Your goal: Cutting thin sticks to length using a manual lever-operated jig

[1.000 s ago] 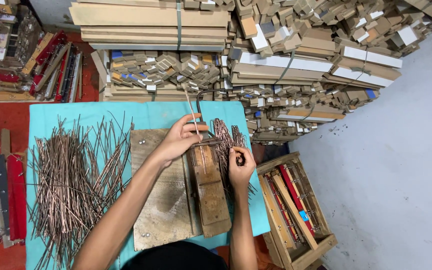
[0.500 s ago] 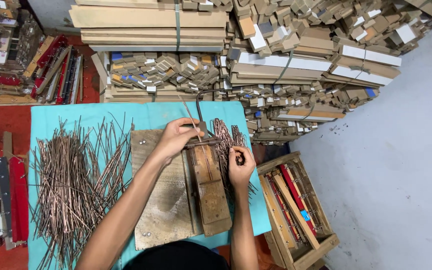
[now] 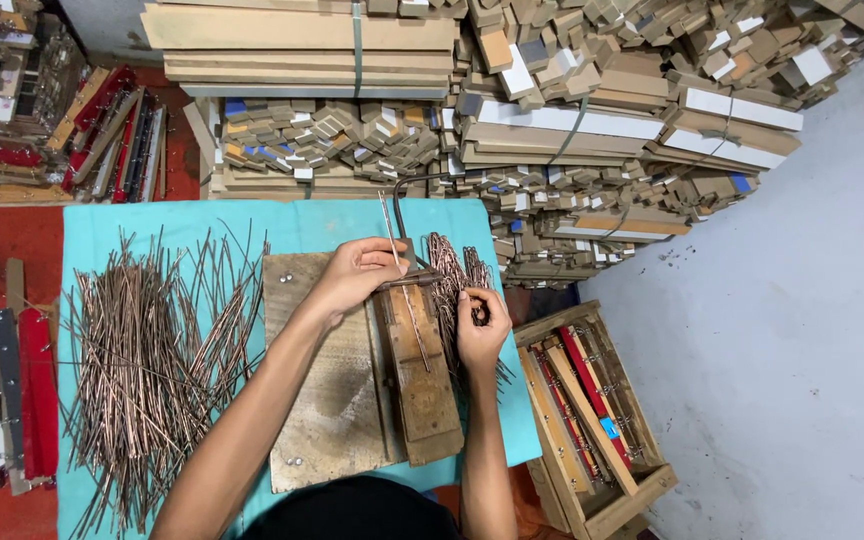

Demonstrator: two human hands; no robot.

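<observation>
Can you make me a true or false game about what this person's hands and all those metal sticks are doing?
1. The left hand holds a thin metal rod over the wooden jig. True.
2. The big pile of loose rods lies to the right of the jig. False: it lies to the left, on the teal table cover.
3. The right hand rests at a smaller bunch of bent rods. True.
4. The wooden crate sits on the table. False: it stands beside the table, on the person's right.
5. Stacks of wooden pieces are piled behind the table. True.
</observation>
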